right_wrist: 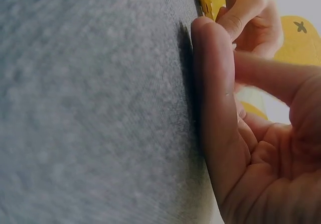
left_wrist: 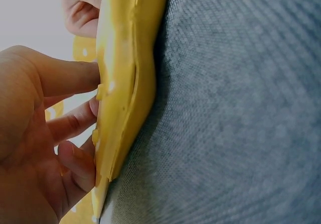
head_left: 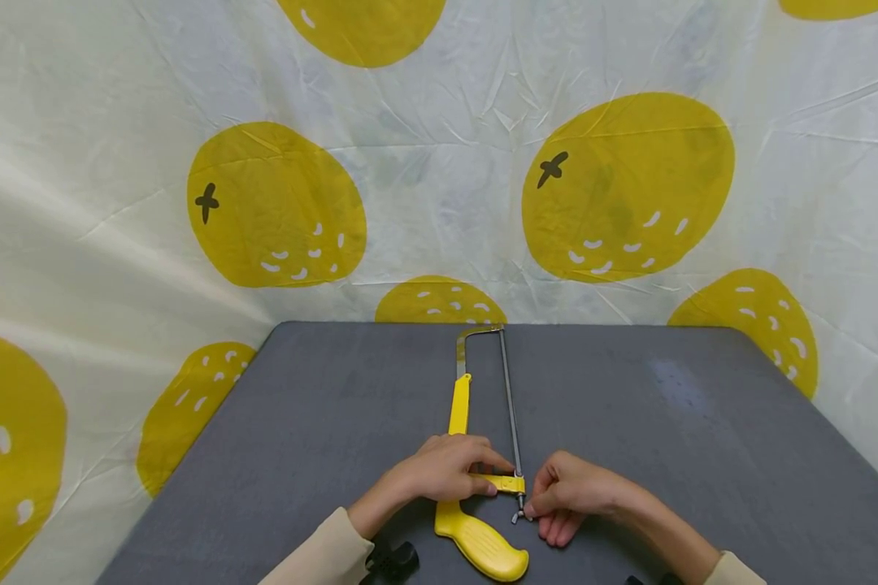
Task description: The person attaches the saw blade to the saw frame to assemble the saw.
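A yellow hacksaw [head_left: 459, 406] lies flat on the dark grey table, its handle [head_left: 486, 546] toward me and its thin blade [head_left: 510, 398] on the right side. My left hand [head_left: 449, 467] grips the frame just above the handle, thumb and index finger at the short yellow crossbar [head_left: 508, 484]. In the left wrist view, its fingers rest along the yellow frame [left_wrist: 120, 83]. At the near end of the blade sits a small metal wing nut [head_left: 518, 517]. My right hand [head_left: 567, 496] pinches it between thumb and index finger; the right wrist view hides the nut behind the fingers.
The grey table [head_left: 666, 447] reaches back to a white cloth [head_left: 439, 203] printed with large yellow fruit shapes. A black object [head_left: 395, 561] shows below the left sleeve at the near edge.
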Tool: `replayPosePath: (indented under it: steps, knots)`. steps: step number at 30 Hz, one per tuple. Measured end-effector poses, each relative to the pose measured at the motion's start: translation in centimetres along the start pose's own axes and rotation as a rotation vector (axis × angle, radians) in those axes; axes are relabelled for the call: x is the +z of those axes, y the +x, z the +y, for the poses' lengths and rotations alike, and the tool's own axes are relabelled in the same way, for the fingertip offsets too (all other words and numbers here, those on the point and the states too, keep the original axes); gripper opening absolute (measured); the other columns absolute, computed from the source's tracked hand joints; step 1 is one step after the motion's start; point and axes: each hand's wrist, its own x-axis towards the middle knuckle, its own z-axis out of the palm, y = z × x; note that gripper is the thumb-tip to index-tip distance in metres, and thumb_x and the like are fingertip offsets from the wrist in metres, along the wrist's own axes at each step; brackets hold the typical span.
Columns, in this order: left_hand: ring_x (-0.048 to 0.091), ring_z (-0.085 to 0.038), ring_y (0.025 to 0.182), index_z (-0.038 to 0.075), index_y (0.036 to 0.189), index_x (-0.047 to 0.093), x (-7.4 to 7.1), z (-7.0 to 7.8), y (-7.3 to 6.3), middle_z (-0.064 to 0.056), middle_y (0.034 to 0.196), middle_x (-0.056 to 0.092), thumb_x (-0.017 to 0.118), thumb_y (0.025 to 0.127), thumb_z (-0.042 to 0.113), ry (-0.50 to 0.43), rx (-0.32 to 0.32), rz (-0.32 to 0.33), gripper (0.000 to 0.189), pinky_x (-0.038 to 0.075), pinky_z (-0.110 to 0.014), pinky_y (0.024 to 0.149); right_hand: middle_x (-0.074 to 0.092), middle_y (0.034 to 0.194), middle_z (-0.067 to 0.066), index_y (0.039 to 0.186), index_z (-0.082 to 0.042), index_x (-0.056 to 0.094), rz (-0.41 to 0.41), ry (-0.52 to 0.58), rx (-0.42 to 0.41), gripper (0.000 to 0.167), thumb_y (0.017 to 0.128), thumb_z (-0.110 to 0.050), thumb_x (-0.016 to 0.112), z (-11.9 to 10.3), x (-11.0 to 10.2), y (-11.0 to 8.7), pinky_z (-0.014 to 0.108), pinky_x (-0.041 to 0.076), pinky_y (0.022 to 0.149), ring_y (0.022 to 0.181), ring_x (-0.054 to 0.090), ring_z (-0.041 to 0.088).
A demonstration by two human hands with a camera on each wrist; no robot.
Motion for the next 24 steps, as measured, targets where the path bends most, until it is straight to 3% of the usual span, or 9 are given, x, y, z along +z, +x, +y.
replayPosePath:
  steps: [11,17,24]
  knots:
    - [0.052,0.005,0.076,0.038,0.131,0.07,0.08,-0.11,0.09,0.018,0.096,0.064,0.073,0.097,0.033,-0.002,-0.002,0.0,0.035,0.042,-0.019,0.062,0.068,0.058,0.004,0.075,-0.003,0.071,0.119,-0.19,-0.009,0.016,0.079,-0.009,0.085,-1.01,0.95,-0.07,0.026,0.054,0.045,0.043,0.061,0.007]
    - [0.052,0.005,0.075,0.039,0.132,0.07,0.16,-0.16,0.14,0.018,0.096,0.063,0.072,0.097,0.034,0.009,0.002,0.001,0.035,0.042,-0.019,0.062,0.067,0.058,0.001,0.077,-0.003,0.072,0.116,-0.179,-0.034,0.019,0.081,-0.014,0.087,-0.94,0.77,0.07,0.023,0.049,0.043,0.044,0.06,0.006]
    - [0.053,0.006,0.076,0.038,0.131,0.07,0.12,-0.22,0.14,0.018,0.097,0.064,0.073,0.097,0.033,0.014,0.008,0.001,0.035,0.042,-0.018,0.062,0.067,0.057,0.001,0.072,-0.004,0.074,0.108,-0.201,-0.054,0.014,0.08,-0.01,0.083,-0.67,0.75,0.42,0.021,0.048,0.043,0.043,0.06,0.006]
